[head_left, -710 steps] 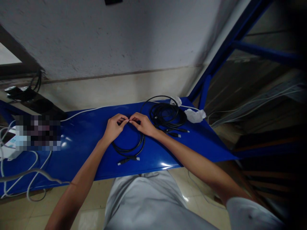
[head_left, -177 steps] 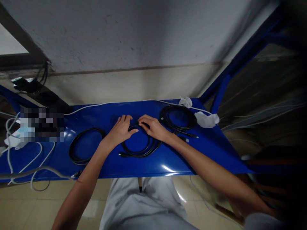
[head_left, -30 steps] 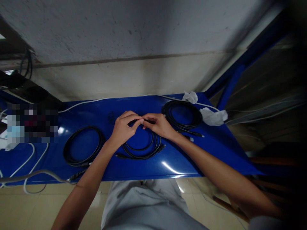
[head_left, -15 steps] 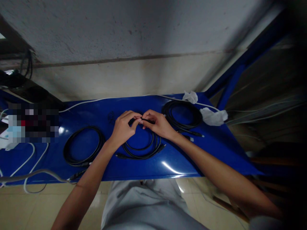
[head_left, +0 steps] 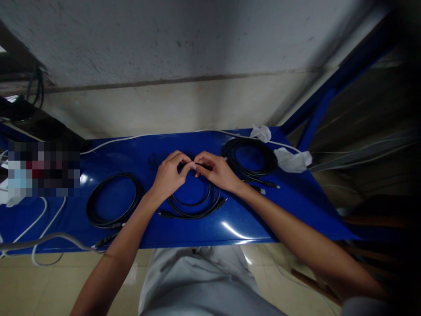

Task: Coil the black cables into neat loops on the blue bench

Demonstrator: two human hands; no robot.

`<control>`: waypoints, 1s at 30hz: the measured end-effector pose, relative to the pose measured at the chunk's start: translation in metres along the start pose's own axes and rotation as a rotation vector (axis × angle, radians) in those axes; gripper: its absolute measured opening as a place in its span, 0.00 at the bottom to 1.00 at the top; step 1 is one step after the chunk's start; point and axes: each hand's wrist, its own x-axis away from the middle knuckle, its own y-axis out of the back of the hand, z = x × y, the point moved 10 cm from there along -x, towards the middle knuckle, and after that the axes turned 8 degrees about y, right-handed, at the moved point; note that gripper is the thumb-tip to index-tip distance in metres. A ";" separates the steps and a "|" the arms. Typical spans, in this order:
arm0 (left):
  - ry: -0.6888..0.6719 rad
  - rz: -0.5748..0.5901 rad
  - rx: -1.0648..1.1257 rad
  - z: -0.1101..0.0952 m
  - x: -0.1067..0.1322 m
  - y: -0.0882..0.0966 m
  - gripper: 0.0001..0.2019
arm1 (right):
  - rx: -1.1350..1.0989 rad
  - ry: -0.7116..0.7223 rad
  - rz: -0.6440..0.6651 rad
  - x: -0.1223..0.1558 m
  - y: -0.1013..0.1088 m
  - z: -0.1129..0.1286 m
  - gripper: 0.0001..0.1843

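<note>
A coiled black cable (head_left: 194, 206) lies in the middle of the blue table (head_left: 138, 153). My left hand (head_left: 169, 175) and my right hand (head_left: 215, 170) meet at the coil's far side. Both pinch the cable strands there, fingertips nearly touching each other. The near loop of the coil and its two plug ends rest on the table below my hands. What lies exactly between my fingertips is too small to make out.
Another coiled black cable (head_left: 113, 201) lies to the left and a third (head_left: 250, 157) to the right. Crumpled white paper (head_left: 292, 160) sits at the right back corner. White cables (head_left: 39, 219) trail over the left end. A wall stands behind; a blue frame (head_left: 329, 83) rises at the right.
Since one second ago my fingertips have drawn closer together on the cable's far side. The coil and the other cables have stayed where they were.
</note>
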 end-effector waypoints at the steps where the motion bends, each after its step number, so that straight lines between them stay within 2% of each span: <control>1: 0.004 0.006 -0.007 0.001 0.000 -0.001 0.04 | 0.007 0.001 0.004 0.000 0.000 0.000 0.15; 17: 0.003 0.019 -0.042 0.006 0.000 -0.006 0.05 | 0.117 0.054 0.003 0.001 0.002 0.010 0.11; 30: 0.003 0.012 -0.076 0.005 0.000 -0.006 0.06 | 0.191 0.053 0.010 0.001 0.003 0.009 0.08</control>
